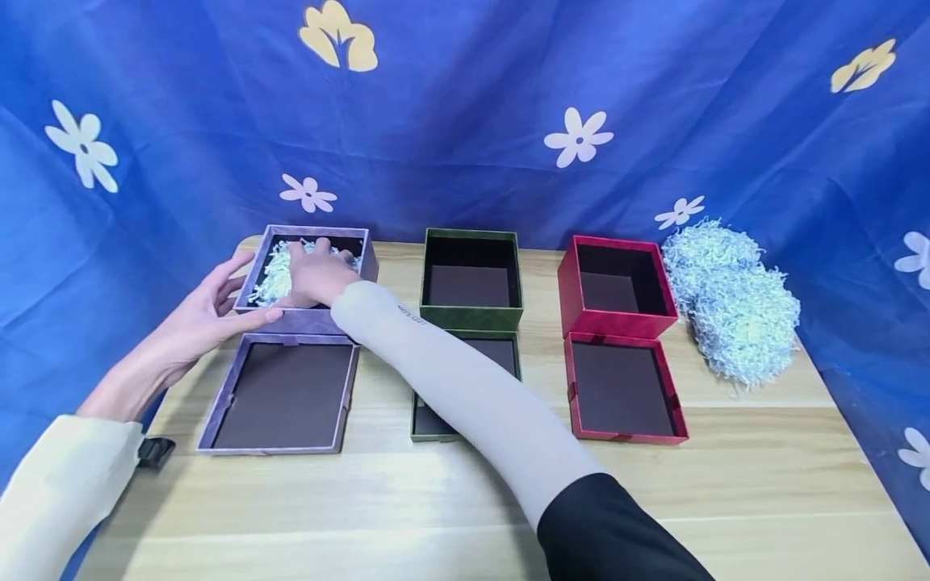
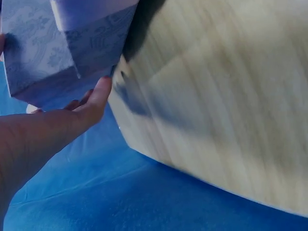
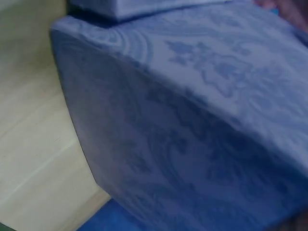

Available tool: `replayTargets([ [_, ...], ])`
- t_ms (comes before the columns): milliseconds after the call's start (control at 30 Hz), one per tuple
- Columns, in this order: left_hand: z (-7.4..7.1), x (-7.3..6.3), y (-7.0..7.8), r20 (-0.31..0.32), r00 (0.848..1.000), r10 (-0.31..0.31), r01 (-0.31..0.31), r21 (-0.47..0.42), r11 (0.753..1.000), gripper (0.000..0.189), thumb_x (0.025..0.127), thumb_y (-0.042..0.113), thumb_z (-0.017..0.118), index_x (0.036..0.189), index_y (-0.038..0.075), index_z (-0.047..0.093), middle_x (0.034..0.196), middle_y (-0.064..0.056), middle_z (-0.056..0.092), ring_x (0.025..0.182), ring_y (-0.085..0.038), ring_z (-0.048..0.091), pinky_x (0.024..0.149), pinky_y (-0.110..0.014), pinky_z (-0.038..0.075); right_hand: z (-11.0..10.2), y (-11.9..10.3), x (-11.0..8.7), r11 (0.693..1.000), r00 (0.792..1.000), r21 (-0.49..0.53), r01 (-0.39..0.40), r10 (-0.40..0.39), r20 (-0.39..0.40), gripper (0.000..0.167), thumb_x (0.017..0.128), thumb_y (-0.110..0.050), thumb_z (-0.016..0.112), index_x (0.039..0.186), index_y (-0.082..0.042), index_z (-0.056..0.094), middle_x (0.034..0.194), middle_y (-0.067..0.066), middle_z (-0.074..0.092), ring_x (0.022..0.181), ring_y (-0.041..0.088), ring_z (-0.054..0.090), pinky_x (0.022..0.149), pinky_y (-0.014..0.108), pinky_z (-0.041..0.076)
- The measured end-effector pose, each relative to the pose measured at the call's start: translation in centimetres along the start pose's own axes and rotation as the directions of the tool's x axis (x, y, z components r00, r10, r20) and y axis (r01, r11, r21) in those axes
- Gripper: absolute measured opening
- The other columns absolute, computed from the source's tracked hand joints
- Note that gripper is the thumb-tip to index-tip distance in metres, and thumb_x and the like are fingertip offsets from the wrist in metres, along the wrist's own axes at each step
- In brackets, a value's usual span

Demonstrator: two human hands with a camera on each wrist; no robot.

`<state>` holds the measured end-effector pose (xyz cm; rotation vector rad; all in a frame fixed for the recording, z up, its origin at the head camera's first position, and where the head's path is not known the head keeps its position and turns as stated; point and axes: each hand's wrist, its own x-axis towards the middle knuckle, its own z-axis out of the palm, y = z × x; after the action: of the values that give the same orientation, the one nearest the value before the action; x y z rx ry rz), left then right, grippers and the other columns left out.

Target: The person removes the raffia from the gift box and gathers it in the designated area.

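Note:
At the left stands a patterned purple box point(image 1: 312, 321) without its lid, holding pale blue shredded paper point(image 1: 274, 278). My right hand point(image 1: 321, 273) reaches into this box, fingers spread and resting on the paper; its fingertips are partly hidden. Around the box's left front corner is my left hand point(image 1: 192, 323), its thumb extended along the front and its fingers by the left side. In the left wrist view the thumb lies close to the purple box point(image 2: 38, 48). The right wrist view shows mostly the outside of that box point(image 3: 144, 120). The purple lid point(image 1: 291, 395) lies inside-up in front.
A green box point(image 1: 472, 316) stands in the middle, its lid point(image 1: 429, 424) partly under my right forearm. To the right are a red box point(image 1: 617, 323), its lid point(image 1: 625, 387) and two heaps of shredded paper point(image 1: 748, 323). A blue curtain point(image 1: 465, 121) hangs behind the wooden table point(image 1: 407, 516).

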<state>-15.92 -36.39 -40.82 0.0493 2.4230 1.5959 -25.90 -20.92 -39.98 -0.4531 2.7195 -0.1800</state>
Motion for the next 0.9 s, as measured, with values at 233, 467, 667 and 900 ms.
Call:
replayTargets([
  [233,0.1,0.5,-0.2,-0.016,0.999,0.032,-0.033,-0.071,0.997,0.096,0.107,0.010,0.071,0.177,0.027,0.008,0.150,-0.013,0.044,0.116,-0.007,0.062,0.087,-0.021,0.056,1.2,-0.7,4.5,0.999,0.994,0.002,-0.037,0.037,0.099,0.104,0.089,-0.070,0.077,0.169,-0.057,0.011,0.166,-0.003,0.031,0.146,0.034,0.039,0.106,0.046,0.049],
  [467,0.4,0.7,0.6,0.023,1.000,0.006,-0.006,-0.009,1.000,0.099,0.109,0.019,0.070,0.176,0.038,0.000,0.168,-0.014,0.027,0.139,-0.022,0.046,0.092,-0.019,0.052,1.9,-0.2,7.3,0.996,0.986,0.085,-0.019,0.005,0.164,0.105,0.088,-0.065,0.081,0.168,-0.058,0.013,0.169,-0.005,0.032,0.141,0.025,0.045,0.108,0.043,0.047],
  [667,0.4,1.3,0.9,0.058,0.998,-0.025,0.025,-0.002,1.000,0.108,0.107,0.023,0.073,0.175,0.040,-0.009,0.179,0.007,-0.022,0.163,-0.025,-0.015,0.129,-0.059,0.009,0.4,0.2,4.1,0.986,0.986,0.155,0.053,-0.076,0.145,0.102,0.095,-0.053,0.080,0.173,-0.043,0.014,0.172,-0.006,0.030,0.150,0.008,0.033,0.114,0.031,0.041],
  [900,0.7,2.0,0.6,0.065,0.997,0.031,-0.028,-0.048,0.998,0.114,0.105,0.016,0.074,0.173,0.043,-0.013,0.178,0.009,-0.020,0.161,-0.019,-0.019,0.125,-0.063,-0.010,-1.4,1.4,0.9,0.924,0.966,0.334,0.188,-0.236,0.107,0.097,0.092,-0.032,0.088,0.170,-0.025,0.032,0.158,-0.013,0.049,0.132,0.000,0.050,0.102,0.013,0.040],
])
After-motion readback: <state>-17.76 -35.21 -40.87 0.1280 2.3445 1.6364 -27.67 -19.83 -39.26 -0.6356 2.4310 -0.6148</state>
